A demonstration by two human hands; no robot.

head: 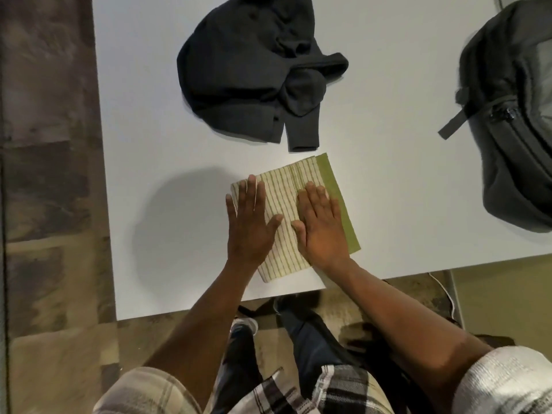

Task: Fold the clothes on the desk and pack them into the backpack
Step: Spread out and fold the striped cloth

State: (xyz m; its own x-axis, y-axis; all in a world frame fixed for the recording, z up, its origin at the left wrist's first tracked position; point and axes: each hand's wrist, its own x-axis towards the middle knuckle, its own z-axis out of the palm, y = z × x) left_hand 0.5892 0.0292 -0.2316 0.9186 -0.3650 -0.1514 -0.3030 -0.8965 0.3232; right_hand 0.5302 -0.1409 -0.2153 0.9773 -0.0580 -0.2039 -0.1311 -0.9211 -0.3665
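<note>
Pressing flat: both hands lie palm-down, fingers straight, on a folded striped cloth near the front edge of the white bench. Left hand covers the cloth's left edge, little finger hanging off onto the bench surface. Right hand sits on the right half, just inside a solid green band along the cloth's right side. Thumbs point toward each other, close but not touching; neither hand grips anything. Cloth is a compact rectangle, cream with thin green stripes, slightly rotated relative to the bench edge. Closer to the camera: plaid shirt sleeves rolled up, dark trousers and a shoe on the mottled floor below. Beyond the cloth, mid-bench: a dark garment in an unfolded heap, one cuffed sleeve trailing toward the striped cloth, near it but apart. Far right: a dark grey backpack lying on the bench, partly cut off by the frame, a strap sticking out on its left; well apart from both clothes. Cannot tell whether its main compartment is open.
</note>
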